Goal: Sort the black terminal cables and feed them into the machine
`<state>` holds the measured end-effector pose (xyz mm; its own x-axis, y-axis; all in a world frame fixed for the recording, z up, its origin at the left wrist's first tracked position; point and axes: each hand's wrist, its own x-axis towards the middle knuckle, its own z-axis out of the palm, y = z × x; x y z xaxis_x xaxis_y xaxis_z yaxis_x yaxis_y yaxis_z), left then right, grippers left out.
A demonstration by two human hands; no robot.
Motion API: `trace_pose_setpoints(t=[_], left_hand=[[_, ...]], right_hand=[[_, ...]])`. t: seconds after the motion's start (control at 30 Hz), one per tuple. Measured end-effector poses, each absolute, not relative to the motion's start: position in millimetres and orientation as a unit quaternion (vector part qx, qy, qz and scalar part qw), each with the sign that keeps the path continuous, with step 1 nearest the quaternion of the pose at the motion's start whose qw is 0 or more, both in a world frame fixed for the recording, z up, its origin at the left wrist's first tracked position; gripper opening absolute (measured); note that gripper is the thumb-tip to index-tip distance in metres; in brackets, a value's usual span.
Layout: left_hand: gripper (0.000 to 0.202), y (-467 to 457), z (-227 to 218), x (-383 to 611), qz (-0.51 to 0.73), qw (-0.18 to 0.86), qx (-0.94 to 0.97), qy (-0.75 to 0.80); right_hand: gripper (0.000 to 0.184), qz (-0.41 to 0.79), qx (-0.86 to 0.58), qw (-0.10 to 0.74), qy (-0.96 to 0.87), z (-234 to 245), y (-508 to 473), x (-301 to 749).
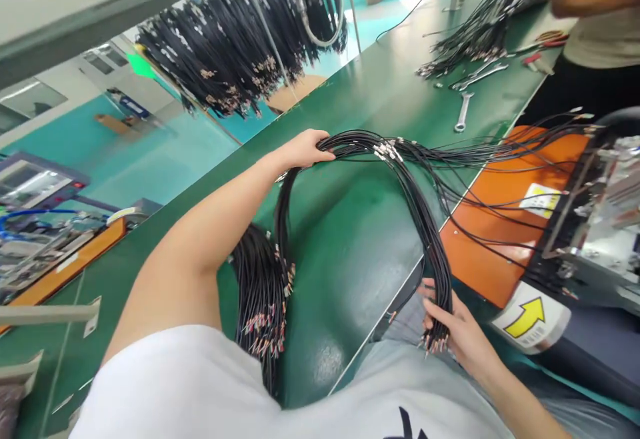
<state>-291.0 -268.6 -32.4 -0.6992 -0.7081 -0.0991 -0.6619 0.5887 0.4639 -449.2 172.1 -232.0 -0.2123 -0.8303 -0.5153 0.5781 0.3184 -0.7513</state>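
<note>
A bundle of black cables (423, 216) arches over the green table in front of me. My left hand (305, 149) is closed around the bundle at its far left side. Near my lap, my right hand (457, 326) grips its lower end, where bare coloured wire tips poke out below the fingers. White connectors or tags (389, 151) sit in the bundle near the top of the arch. Other cables run off to the right toward a machine. Below my left forearm lies a second pile of black cables (257, 292) with coloured wire ends.
To the right stands a machine with an orange plate (493, 226) and a yellow arrow label (525, 318). A wrench (464, 112) and other tools lie farther back. Many black cables (235, 39) hang from a rack. A co-worker (600, 19) stands at the upper right beside more cables.
</note>
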Motion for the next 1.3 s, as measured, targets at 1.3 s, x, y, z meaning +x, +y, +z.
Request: trace_pose_setpoints(t=[1.3], left_hand=[[0.014, -119, -131, -386, 0.048, -0.141, -0.054, -0.987]], right_hand=[[0.048, -0.399, -0.522, 0.532, 0.534, -185, 138, -417]])
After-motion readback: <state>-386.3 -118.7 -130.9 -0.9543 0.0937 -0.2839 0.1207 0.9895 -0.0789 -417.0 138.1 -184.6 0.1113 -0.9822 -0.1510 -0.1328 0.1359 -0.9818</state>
